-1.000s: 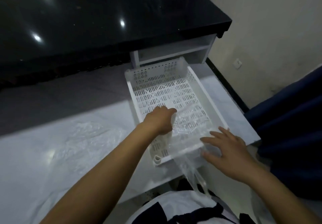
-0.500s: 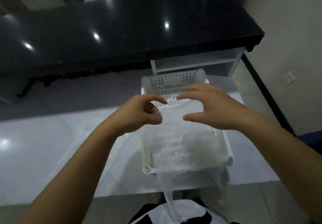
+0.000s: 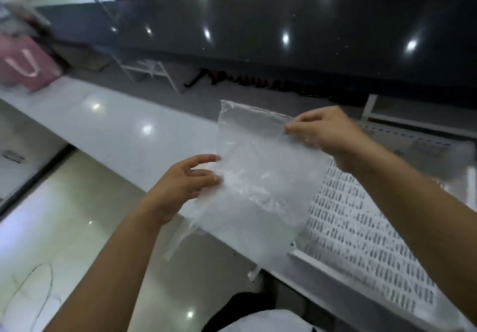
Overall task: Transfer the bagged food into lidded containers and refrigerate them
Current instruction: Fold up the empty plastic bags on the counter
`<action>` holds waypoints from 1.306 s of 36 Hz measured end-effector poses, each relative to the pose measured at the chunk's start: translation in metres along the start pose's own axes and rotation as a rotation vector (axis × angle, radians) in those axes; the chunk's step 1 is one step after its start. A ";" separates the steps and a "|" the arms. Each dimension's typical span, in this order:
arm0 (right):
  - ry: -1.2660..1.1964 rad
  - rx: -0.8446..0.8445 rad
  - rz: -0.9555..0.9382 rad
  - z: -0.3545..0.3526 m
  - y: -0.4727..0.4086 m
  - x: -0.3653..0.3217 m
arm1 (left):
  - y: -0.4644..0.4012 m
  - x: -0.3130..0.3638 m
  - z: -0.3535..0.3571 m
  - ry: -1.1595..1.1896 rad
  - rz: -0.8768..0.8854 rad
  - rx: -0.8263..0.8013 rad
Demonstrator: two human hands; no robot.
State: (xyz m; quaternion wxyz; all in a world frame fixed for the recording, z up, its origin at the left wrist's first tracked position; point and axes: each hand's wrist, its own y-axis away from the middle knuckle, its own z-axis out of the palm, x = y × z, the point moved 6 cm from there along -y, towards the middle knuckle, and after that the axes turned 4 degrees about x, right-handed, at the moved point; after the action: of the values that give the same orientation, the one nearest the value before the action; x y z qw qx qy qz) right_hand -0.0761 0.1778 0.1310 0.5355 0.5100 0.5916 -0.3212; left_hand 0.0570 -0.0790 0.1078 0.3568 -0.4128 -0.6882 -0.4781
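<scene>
Black counter spans the upper frame; white surface crosses mid-left; perforated white tray sits lower right. Clear plastic bag hangs at centre frame, above the tray's left edge. Judged light, limp and slippery; contents cannot be made out. Best held at the top edge and a side. Right hand pinches the upper right corner, fingers curled. Left hand pinches the left edge between thumb and fingers.

Both forearms are bare, with no sleeves reaching the wrists. The left hand and right hand wear no gloves. A white garment with black parts shows at the bottom edge.
</scene>
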 end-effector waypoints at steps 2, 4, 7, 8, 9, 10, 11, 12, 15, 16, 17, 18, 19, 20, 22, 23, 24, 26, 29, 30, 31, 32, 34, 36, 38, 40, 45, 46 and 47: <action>-0.045 0.012 0.082 0.019 -0.011 0.011 | -0.004 -0.008 -0.021 -0.009 -0.006 0.048; -0.060 0.030 0.146 0.039 -0.021 0.025 | -0.013 -0.014 -0.042 -0.021 -0.001 0.104; -0.002 0.108 0.179 0.066 -0.033 0.048 | -0.035 -0.026 -0.065 -0.077 -0.011 0.132; 0.043 0.146 0.189 0.073 -0.036 0.056 | -0.044 -0.030 -0.069 -0.108 -0.016 0.121; 0.095 0.179 0.197 0.080 -0.039 0.065 | -0.055 -0.034 -0.073 -0.139 -0.019 0.106; 0.155 0.206 0.204 0.086 -0.042 0.073 | -0.066 -0.039 -0.075 -0.166 -0.021 0.089; 0.228 0.230 0.216 0.091 -0.044 0.081 | -0.079 -0.044 -0.076 -0.186 -0.023 0.075; 0.308 0.257 0.235 0.096 -0.046 0.089 | -0.092 -0.049 -0.076 -0.203 -0.025 0.063; 0.520 0.343 0.308 0.107 -0.047 0.107 | -0.126 -0.068 -0.071 -0.237 -0.022 0.047; 0.583 0.358 0.335 0.110 -0.048 0.113 | -0.137 -0.075 -0.067 -0.253 -0.016 0.038; 0.644 0.371 0.362 0.113 -0.048 0.118 | -0.146 -0.082 -0.061 -0.275 -0.009 0.024; 0.697 0.388 0.386 0.116 -0.048 0.123 | -0.154 -0.089 -0.056 -0.301 0.003 0.009; 0.744 0.413 0.396 0.117 -0.049 0.129 | -0.161 -0.094 -0.051 -0.336 0.023 -0.001; 0.792 0.440 0.396 0.117 -0.051 0.134 | -0.166 -0.098 -0.048 -0.374 0.048 -0.005; 0.879 0.498 0.404 0.119 -0.053 0.143 | -0.174 -0.105 -0.044 -0.427 0.097 -0.012; 0.899 0.527 0.393 0.119 -0.052 0.145 | -0.172 -0.106 -0.043 -0.427 0.121 -0.001; 0.909 0.556 0.378 0.120 -0.050 0.147 | -0.171 -0.107 -0.043 -0.417 0.145 0.008; 0.918 0.612 0.375 0.125 -0.050 0.150 | -0.171 -0.110 -0.045 -0.409 0.198 0.004; 0.928 0.672 0.383 0.135 -0.047 0.152 | -0.170 -0.114 -0.050 -0.365 0.243 0.001; 0.920 0.688 0.393 0.137 -0.046 0.153 | -0.171 -0.114 -0.052 -0.356 0.250 -0.001; 0.912 0.705 0.405 0.140 -0.046 0.153 | -0.171 -0.114 -0.054 -0.347 0.256 -0.006; 0.906 0.717 0.422 0.142 -0.046 0.153 | -0.172 -0.113 -0.057 -0.334 0.261 -0.013; 0.901 0.734 0.456 0.145 -0.046 0.151 | -0.175 -0.109 -0.061 -0.311 0.274 -0.028; 0.880 0.756 0.448 0.148 -0.045 0.145 | -0.179 -0.105 -0.065 -0.293 0.283 -0.041; 0.864 0.767 0.390 0.154 -0.042 0.137 | -0.184 -0.101 -0.068 -0.286 0.283 -0.059; 0.920 0.725 0.307 0.166 -0.040 0.129 | -0.189 -0.100 -0.071 -0.276 0.279 -0.073; 1.121 0.425 0.231 0.203 -0.041 0.141 | -0.196 -0.099 -0.078 -0.323 0.324 -0.056; 1.131 0.369 0.251 0.209 -0.042 0.149 | -0.196 -0.098 -0.079 -0.348 0.344 -0.044; 1.128 0.328 0.279 0.213 -0.042 0.157 | -0.196 -0.096 -0.079 -0.381 0.368 -0.030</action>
State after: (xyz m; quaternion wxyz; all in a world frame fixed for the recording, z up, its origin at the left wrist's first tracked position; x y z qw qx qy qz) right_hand -0.0358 0.0093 -0.0738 0.0906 0.7505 0.6545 -0.0148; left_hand -0.0743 -0.2157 -0.0260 0.2954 -0.6188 -0.6493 -0.3289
